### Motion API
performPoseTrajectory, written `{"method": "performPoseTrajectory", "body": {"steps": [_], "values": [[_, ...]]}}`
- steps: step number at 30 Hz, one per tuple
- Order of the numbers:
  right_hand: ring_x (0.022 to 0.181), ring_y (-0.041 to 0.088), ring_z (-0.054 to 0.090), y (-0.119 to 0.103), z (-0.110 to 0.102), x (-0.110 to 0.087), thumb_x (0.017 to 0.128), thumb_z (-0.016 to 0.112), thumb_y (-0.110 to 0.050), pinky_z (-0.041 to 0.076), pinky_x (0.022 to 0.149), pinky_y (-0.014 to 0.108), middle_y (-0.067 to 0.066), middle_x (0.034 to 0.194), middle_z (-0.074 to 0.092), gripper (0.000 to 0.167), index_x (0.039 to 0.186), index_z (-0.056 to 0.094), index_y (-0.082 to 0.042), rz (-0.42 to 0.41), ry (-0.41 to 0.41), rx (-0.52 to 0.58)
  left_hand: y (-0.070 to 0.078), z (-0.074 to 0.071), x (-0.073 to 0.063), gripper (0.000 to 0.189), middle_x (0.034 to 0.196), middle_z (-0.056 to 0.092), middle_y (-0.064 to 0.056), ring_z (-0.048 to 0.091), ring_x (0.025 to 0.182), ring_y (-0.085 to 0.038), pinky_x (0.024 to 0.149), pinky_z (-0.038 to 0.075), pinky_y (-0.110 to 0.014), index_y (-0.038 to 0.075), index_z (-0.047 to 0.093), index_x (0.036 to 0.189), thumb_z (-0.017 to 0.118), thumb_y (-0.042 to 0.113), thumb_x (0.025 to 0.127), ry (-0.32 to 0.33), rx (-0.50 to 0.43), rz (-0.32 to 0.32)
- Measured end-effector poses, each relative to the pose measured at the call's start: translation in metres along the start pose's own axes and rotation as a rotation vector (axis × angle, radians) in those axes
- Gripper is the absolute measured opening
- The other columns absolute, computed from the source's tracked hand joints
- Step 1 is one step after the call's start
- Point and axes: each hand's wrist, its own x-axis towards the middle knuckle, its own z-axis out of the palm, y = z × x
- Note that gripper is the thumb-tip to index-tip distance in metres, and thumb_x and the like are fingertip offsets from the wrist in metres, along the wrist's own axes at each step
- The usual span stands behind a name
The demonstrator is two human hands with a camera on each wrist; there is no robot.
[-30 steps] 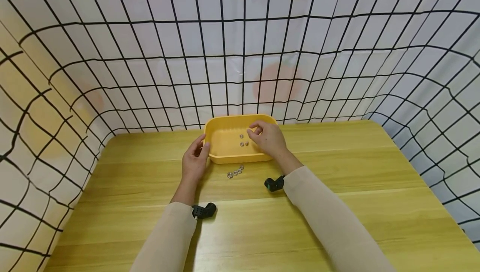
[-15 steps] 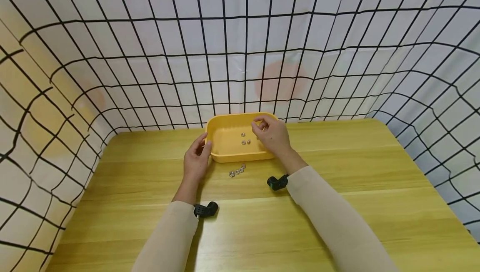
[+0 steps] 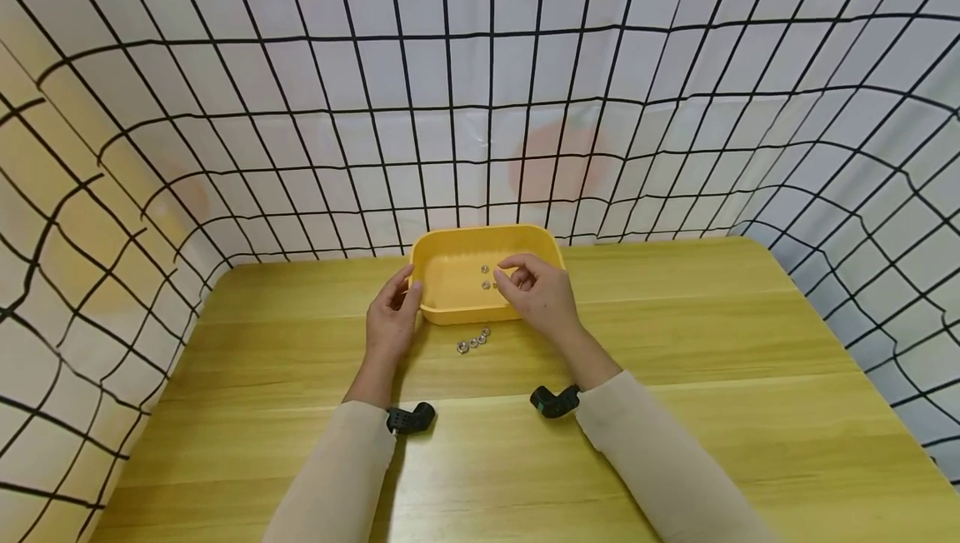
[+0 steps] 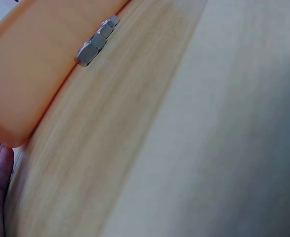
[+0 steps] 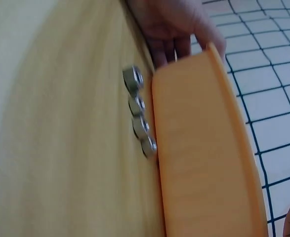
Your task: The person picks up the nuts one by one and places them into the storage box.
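A yellow plastic tray (image 3: 457,316) stands at the back of the wooden table. My left hand (image 3: 392,322) holds its left end, thumb at the rim and fingers along the outside wall. Over the tray's right part hovers my right hand (image 3: 546,297), thumb and forefinger loosely bent toward each other, with nothing visible between them. Small metal nuts lie on the tray floor, one nut (image 3: 486,285) near the right fingertips; the right hand hides part of the floor. Along the tray's front wall, several hex nuts (image 5: 140,127) form a slanting row on the table, the largest nut (image 4: 87,53) at the left end.
A black wire grid (image 3: 487,135) with white cloth behind it rises at the back and both sides, close behind the tray. The wooden table (image 3: 480,460) spreads out in front. A black wrist camera (image 3: 555,401) sits on the right wrist, another wrist camera (image 3: 412,419) on the left.
Over the last half second my right hand has drawn back toward the tray's near side, now overlapping one nut inside. The left hand stays at the tray's end, and the nut row is unchanged.
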Motion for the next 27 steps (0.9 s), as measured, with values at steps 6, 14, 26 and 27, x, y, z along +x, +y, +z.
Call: {"method": "performPoseTrajectory", "body": {"steps": [6, 14, 26, 27], "values": [[0.062, 0.013, 0.053, -0.005, 0.001, -0.018, 0.092, 0.076, -0.018, 0.045, 0.057, 0.019, 0.004, 0.075, 0.065, 0.011, 0.100, 0.076, -0.010, 0.047, -0.023, 0.030, 0.000, 0.000, -0.001, 0.040, 0.145, 0.058, -0.010, 0.056, 0.131, -0.028, 0.108, 0.048, -0.045, 0.031, 0.061, 0.142, 0.062, 0.036, 0.103, -0.008, 0.002, -0.005], [0.062, 0.013, 0.052, -0.007, 0.005, -0.039, 0.092, 0.077, -0.018, 0.043, 0.056, 0.018, 0.003, 0.074, 0.064, 0.010, 0.099, 0.076, -0.011, 0.087, -0.075, 0.059, -0.001, -0.001, -0.001, 0.039, 0.145, 0.058, -0.010, 0.056, 0.131, -0.028, 0.107, 0.048, -0.045, 0.031, 0.061, 0.142, 0.061, 0.036, 0.103, -0.006, 0.004, -0.006], [0.058, 0.011, 0.048, 0.004, 0.005, -0.057, 0.091, 0.077, -0.016, 0.038, 0.053, 0.018, 0.004, 0.073, 0.060, 0.007, 0.096, 0.075, -0.011, 0.231, -0.115, 0.101, 0.000, 0.000, 0.000, 0.039, 0.144, 0.058, -0.012, 0.057, 0.129, -0.027, 0.106, 0.049, -0.044, 0.031, 0.061, 0.141, 0.061, 0.037, 0.102, -0.005, 0.002, -0.007], [0.057, 0.011, 0.048, 0.005, 0.005, -0.058, 0.091, 0.078, -0.016, 0.038, 0.052, 0.019, 0.003, 0.072, 0.060, 0.007, 0.096, 0.075, -0.011, 0.241, -0.122, 0.093, 0.000, -0.001, 0.000, 0.039, 0.144, 0.058, -0.012, 0.057, 0.129, -0.027, 0.105, 0.049, -0.043, 0.031, 0.061, 0.141, 0.061, 0.037, 0.103, -0.004, 0.001, -0.007]]}}
